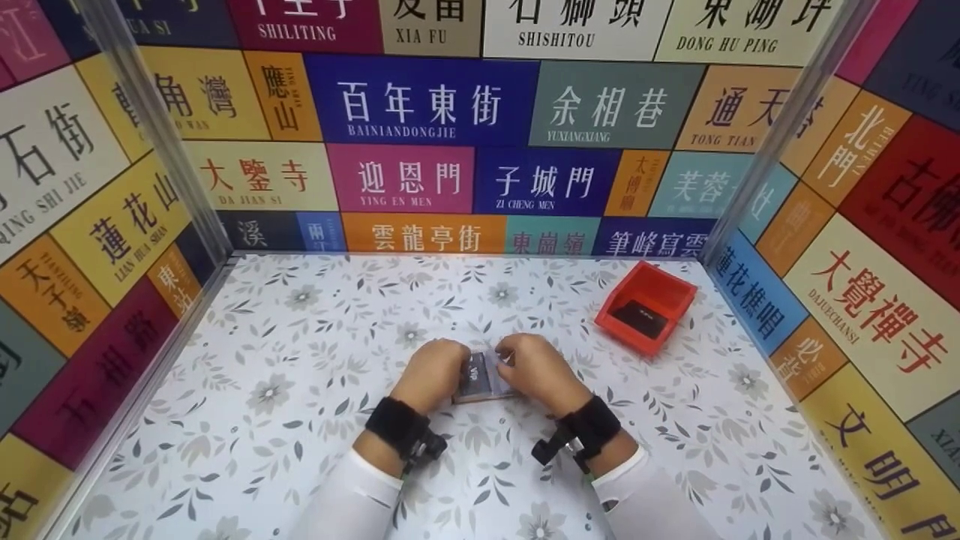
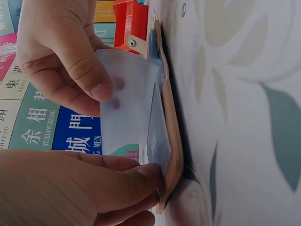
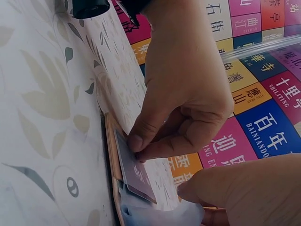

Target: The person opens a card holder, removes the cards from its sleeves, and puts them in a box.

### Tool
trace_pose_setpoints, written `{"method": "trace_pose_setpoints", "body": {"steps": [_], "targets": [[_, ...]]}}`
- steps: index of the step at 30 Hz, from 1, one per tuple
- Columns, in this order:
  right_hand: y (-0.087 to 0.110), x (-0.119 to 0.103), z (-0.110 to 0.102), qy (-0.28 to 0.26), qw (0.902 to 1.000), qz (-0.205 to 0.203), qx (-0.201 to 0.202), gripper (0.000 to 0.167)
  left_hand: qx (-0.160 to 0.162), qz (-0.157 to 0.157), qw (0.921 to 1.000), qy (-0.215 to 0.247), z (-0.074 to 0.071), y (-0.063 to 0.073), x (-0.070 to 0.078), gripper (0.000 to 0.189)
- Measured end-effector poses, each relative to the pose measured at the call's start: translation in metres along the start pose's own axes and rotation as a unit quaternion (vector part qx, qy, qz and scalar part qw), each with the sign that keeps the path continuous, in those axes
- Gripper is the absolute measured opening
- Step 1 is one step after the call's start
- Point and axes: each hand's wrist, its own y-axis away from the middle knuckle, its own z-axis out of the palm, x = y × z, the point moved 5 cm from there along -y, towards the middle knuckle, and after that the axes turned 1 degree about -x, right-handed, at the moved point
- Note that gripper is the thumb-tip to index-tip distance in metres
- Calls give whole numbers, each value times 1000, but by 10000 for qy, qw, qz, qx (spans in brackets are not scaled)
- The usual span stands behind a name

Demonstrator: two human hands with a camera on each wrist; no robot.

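A card holder (image 1: pixel 480 400) with a tan edge lies spread on the flowered tabletop between both hands. My left hand (image 1: pixel 431 371) pinches the near edge of a dark card (image 3: pixel 136 172) with white lettering, which lies over the holder's left side. My right hand (image 1: pixel 536 367) holds a translucent plastic sleeve (image 2: pixel 127 106) between thumb and fingers, lifted up from the holder. Fingertips behind the sleeve show through it in the left wrist view. A snap tab (image 2: pixel 132 43) sticks out at the holder's far end.
To the right at the back stands an open red bin (image 1: pixel 679 279), a black card-like piece (image 1: pixel 637 319) with pale lettering lying inside it. Panels printed with place names (image 1: pixel 420 101) enclose the tabletop (image 1: pixel 337 300) at the back and both sides.
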Motion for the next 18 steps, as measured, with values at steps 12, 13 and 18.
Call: {"method": "trace_pose_setpoints", "body": {"steps": [12,13,18], "targets": [[-2,39,-9,-673,9891,1261,-356,67,-478,-452,9975,239,4,-2,-2,21],[-2,41,-9,-703,9880,1307,-425,68,-509,-472,9973,245,4,-2,-2,22],[-2,48,-5,-805,9834,1486,-665,69,-562,-494,9967,299,4,-2,-1,29]]}}
